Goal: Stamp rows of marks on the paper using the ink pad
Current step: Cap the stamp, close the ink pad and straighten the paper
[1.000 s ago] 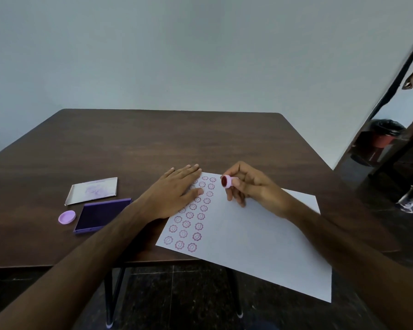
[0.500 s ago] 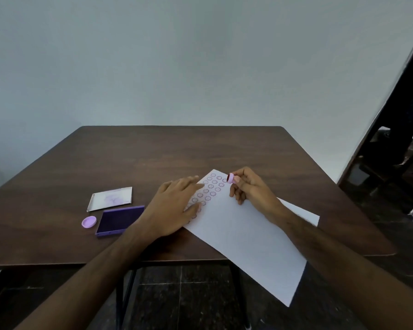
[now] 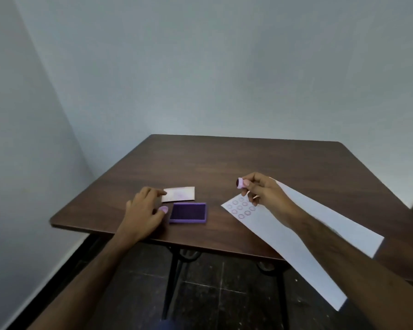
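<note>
A white paper [image 3: 305, 225] lies on the brown table [image 3: 224, 163], with rows of small purple ring marks [image 3: 242, 207] at its left end. My right hand [image 3: 264, 194] hovers over those marks, gripping a small pink round stamp [image 3: 239, 183] with its inked face turned left. An open purple ink pad [image 3: 188, 212] sits left of the paper. My left hand [image 3: 143, 210] rests palm down just left of the pad, fingers spread, partly covering a small pink cap [image 3: 163, 209].
The ink pad's white lid [image 3: 178, 194] lies behind the pad, by my left fingertips. The paper's near end hangs over the table's front edge. Grey walls meet in a corner on the left. Dark tiled floor shows under the table.
My left hand left the paper and moved left to beside the ink pad. My right hand lifted the stamp off the paper. The view swung left.
</note>
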The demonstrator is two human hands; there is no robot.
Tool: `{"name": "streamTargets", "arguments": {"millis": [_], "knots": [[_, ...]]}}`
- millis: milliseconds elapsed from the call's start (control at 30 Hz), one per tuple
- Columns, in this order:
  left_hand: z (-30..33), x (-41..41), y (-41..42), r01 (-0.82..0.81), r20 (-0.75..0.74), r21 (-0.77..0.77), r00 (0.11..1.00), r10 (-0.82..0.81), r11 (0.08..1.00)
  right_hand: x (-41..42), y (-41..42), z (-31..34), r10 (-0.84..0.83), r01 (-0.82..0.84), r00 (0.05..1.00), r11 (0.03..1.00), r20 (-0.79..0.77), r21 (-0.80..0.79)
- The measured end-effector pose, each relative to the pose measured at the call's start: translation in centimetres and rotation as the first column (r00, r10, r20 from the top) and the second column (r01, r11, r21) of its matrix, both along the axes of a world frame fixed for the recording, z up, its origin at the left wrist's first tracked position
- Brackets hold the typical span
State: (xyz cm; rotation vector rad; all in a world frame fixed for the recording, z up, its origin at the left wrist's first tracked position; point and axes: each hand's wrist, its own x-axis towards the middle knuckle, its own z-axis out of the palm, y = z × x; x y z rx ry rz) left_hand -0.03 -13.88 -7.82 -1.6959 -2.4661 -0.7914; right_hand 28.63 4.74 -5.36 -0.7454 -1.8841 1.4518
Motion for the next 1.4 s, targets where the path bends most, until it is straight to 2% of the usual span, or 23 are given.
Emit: {"name": "streamTargets", "arguments": {"millis": [133,333,500,633,733,833,900,1100,1267,1400], "knots": [[-1.2,-0.7,-1.0,0.02,-0.003,0.035,1.0,-0.02,0.999,-3.7,-2.1,-0.5,0.081,-0.083,0.996,0.993,-0.024,-0.082],[-1.3,-0.4,-0.8,0.021,0.019,0.065,1.0,-0.022,0.998,-7.1,-4.4,-0.8,0.1,-0.11,0.993,0.976,-0.062,-0.189],[-1.4,0.3,-1.7,0.034,0.137,0.22,0.988,-0.066,0.975,-7.7,-5.8,-0.5,0.098,-0.109,0.993,0.974,-0.065,-0.2],[-0.9,2.3,-2.1,0.071,0.279,0.444,0.936,-0.213,0.893,-7.6,-7.4,-0.2,0.163,-0.194,0.974,0.958,-0.155,-0.21],[-0.5,3.7,-1.9,0.067,0.368,0.494,0.887,-0.279,0.867,-7.7,-8.3,0.0,0.191,-0.229,0.959,0.958,-0.211,-0.174],[-0.1,4.5,-1.7,0.083,0.464,0.54,0.8,-0.379,0.837,-7.7,-8.7,0.1,0.198,-0.227,0.957,0.966,-0.213,-0.123],[0.0,4.8,-1.7,0.092,0.45,0.55,0.804,-0.387,0.83,-7.7,-8.8,0.2,0.19,-0.207,0.964,0.975,-0.185,-0.078],[0.2,5.4,-2.0,0.099,0.3,0.606,0.891,-0.342,0.789,-7.8,-8.9,0.3,0.163,-0.161,0.979,0.987,-0.121,0.029],[0.9,5.5,-2.3,0.161,0.154,0.638,0.931,-0.33,0.753,-8.0,-8.9,0.5,0.151,-0.146,0.983,0.988,-0.101,0.053],[1.1,5.5,-2.3,0.193,0.083,0.621,0.947,-0.309,0.76,-8.4,-8.9,0.5,0.171,-0.167,0.974,0.985,-0.15,0.041]]}}
